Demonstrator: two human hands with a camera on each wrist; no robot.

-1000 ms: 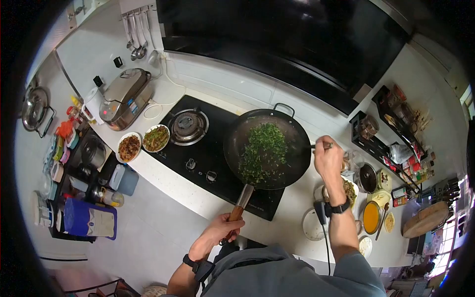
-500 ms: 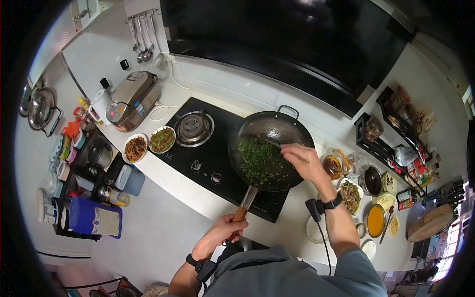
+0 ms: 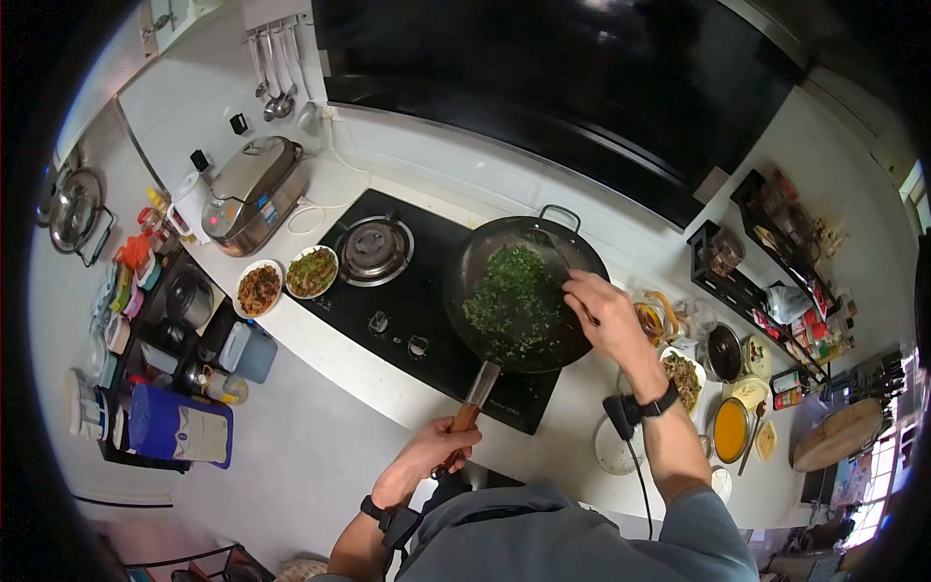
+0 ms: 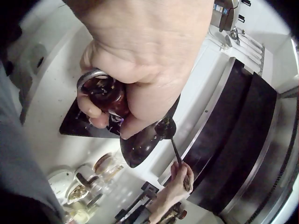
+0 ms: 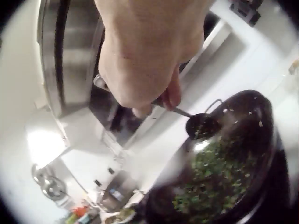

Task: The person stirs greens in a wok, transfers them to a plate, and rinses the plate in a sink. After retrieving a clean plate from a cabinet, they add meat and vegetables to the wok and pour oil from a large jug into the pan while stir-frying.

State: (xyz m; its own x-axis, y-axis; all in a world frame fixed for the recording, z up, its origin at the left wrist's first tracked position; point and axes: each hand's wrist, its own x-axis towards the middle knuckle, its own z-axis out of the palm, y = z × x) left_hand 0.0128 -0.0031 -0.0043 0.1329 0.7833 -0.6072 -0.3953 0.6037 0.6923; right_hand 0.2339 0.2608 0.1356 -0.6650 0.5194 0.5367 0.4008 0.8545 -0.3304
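A dark wok with chopped green leaves in it sits over the stove's right burner. My left hand grips its wooden handle, fingers wrapped round it; the ring at the handle's end shows in the left wrist view. Over the wok's right side, my right hand holds a metal ladle by its handle. In the right wrist view the ladle's round bowl is at the far side of the wok, beside the greens.
Two bowls of cooked food, one brown and one green, stand left of the bare burner. Right of the wok are a glass pitcher, a plate of sliced food and a bowl of orange liquid. A range hood hangs above.
My right hand swept the ladle left across the wok from its right rim, then slightly back. The greens shifted left, then spread back toward the middle. My left hand stays on the handle.
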